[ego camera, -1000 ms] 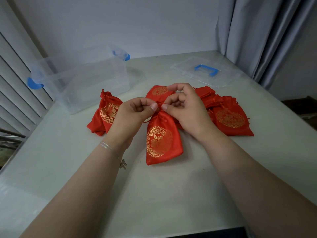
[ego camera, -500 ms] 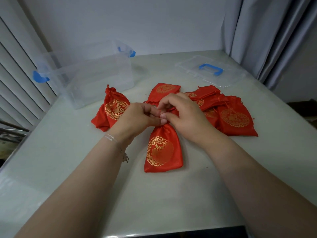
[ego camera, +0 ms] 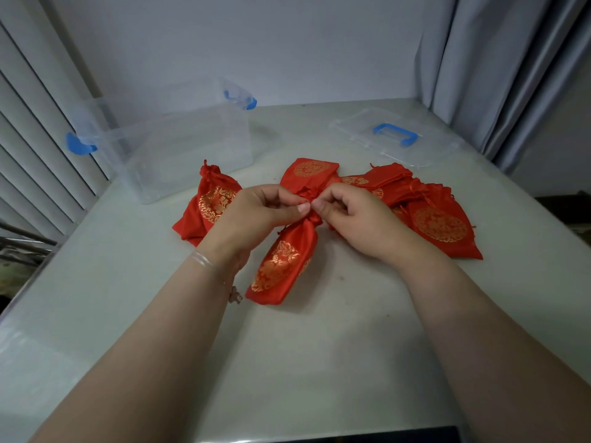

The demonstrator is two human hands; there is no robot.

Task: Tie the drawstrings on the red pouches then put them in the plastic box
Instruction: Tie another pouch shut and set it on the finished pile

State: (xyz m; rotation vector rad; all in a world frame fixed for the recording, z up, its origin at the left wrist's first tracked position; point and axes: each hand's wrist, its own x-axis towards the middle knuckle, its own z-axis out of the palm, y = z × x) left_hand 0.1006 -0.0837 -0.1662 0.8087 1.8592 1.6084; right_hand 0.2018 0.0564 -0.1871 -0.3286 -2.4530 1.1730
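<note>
Both hands pinch the satiny red pouch (ego camera: 283, 263) at its gathered neck.

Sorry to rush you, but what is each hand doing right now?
Left hand: pinching the drawstring at the neck of the middle red pouch.
Right hand: pinching the same drawstring from the other side.

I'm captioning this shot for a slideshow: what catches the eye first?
Two hands, left hand and right hand, pinch the neck of a red pouch at mid-table. More red pouches lie heaped to the right. A clear plastic box stands open at the back left.
</note>
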